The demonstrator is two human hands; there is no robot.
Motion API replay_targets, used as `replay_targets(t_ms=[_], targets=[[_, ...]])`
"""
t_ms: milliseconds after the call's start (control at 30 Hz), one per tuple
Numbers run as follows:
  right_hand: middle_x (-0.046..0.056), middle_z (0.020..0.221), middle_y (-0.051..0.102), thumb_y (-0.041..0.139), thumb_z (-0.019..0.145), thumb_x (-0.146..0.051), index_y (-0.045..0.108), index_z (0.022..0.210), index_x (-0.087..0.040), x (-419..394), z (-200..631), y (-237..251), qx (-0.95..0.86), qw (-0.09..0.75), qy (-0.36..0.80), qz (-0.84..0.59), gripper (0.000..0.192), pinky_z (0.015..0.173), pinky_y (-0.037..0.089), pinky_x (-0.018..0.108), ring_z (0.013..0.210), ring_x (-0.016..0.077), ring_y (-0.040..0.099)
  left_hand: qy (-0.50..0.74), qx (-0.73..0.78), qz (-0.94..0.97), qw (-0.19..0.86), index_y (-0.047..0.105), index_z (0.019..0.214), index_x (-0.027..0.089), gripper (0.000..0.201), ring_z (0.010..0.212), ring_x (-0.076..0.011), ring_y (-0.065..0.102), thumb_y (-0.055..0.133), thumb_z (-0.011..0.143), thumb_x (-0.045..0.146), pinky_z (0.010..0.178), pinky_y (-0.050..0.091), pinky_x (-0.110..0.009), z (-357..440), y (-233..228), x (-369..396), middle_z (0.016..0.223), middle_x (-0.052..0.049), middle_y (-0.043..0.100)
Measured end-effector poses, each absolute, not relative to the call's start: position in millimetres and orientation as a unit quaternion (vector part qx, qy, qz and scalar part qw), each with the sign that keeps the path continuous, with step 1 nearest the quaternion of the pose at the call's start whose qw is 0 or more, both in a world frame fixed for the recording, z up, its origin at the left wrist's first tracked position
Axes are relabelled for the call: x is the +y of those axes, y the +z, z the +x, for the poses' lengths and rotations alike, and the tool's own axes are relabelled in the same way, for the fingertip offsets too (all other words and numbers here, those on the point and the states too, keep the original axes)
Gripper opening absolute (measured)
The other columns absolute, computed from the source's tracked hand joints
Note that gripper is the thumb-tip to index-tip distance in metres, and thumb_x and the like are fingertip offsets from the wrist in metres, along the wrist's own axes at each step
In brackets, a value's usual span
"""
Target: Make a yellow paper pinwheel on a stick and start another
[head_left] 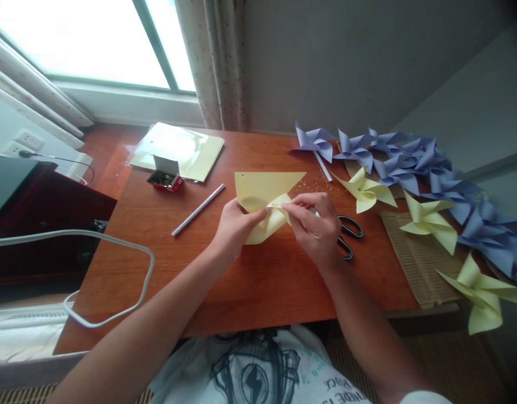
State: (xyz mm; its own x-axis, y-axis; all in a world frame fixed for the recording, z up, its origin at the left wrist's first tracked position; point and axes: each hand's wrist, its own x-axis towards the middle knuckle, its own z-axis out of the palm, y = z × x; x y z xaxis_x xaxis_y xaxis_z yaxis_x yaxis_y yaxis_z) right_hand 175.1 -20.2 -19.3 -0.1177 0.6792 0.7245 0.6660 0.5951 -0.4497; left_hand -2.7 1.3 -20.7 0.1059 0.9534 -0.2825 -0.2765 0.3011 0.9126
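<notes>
left hand (232, 227) mid-frame, fingers pinching yellow paper (262, 188); right hand (320, 225), fingers pinching its folded part. scissors (361, 229) right of centre, blue pinwheels (396, 176) upper right.

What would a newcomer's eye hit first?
The cluster of blue-violet folded-paper pinwheels along the right of the reddish-brown wooden table likely draws the eye first. Three pale-yellow paper pinwheels lie in a slanting row on the cluster's nearer side. At centre, the left hand grips a partly folded yellow paper sheet, the right hand at its folds.
</notes>
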Motion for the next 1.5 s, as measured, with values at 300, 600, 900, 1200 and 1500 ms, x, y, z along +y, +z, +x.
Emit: replay_targets(t_ms=[300, 600, 900, 1200, 1500], targets=[[0.005, 0.104, 0.071, 0.063, 0.092, -0.012, 0.078, 0.106, -0.034, -15.8, 180.5, -22.2, -0.785, 0.431, 0.043, -0.442, 0.03, 0.073, 0.057, 0.036, 0.095, 0.0231, 0.06, 0.478, 0.435, 0.345, 0.68, 0.077, 0.102, 0.013, 0.05, 0.098, -0.0294, 0.073, 0.092, 0.059, 0.033, 0.084, 0.056, -0.035, -4.3, -20.3, 2.4, 0.105, -0.013, 0.079], [0.005, 0.101, 0.069, 0.061, 0.092, -0.012, 0.078, 0.104, -0.034, -13.2, 185.6, -22.9, -0.793, 0.415, 0.029, -0.445, 0.03, 0.075, 0.055, 0.037, 0.091, 0.0222, 0.056, 0.47, 0.439, 0.353, 0.68, 0.077, 0.101, 0.013, 0.046, 0.097, -0.029, 0.074, 0.091, 0.061, 0.032, 0.083, 0.057, -0.034, -4.3, -19.4, 3.4, 0.108, -0.012, 0.079], [0.004, 0.102, 0.07, 0.058, 0.094, -0.011, 0.079, 0.102, -0.033, -13.5, 185.1, -21.9, -0.802, 0.391, -0.004, -0.452, 0.031, 0.074, 0.052, 0.036, 0.084, 0.0206, 0.054, 0.467, 0.436, 0.346, 0.686, 0.078, 0.101, 0.013, 0.048, 0.099, -0.0307, 0.074, 0.092, 0.059, 0.029, 0.084, 0.057, -0.035, -4.2, -18.7, 2.8, 0.106, -0.013, 0.079], [0.004, 0.107, 0.069, 0.058, 0.094, -0.011, 0.078, 0.1, -0.032, -12.5, 185.7, -23.9, -0.801, 0.383, 0.006, -0.46, 0.03, 0.073, 0.05, 0.035, 0.082, 0.021, 0.051, 0.464, 0.429, 0.346, 0.693, 0.077, 0.104, 0.013, 0.049, 0.101, -0.0304, 0.073, 0.092, 0.06, 0.029, 0.086, 0.057, -0.035, -4.5, -19.8, 3.4, 0.108, -0.013, 0.079], [0.004, 0.109, 0.068, 0.058, 0.092, -0.007, 0.077, 0.102, -0.029, -11.3, 185.9, -24.4, -0.805, 0.371, -0.033, -0.461, 0.032, 0.072, 0.048, 0.035, 0.081, 0.0204, 0.05, 0.452, 0.423, 0.347, 0.705, 0.076, 0.107, 0.013, 0.046, 0.098, -0.0289, 0.074, 0.089, 0.066, 0.029, 0.082, 0.057, -0.032, -5.8, -16.9, 2.5, 0.108, -0.012, 0.079]])
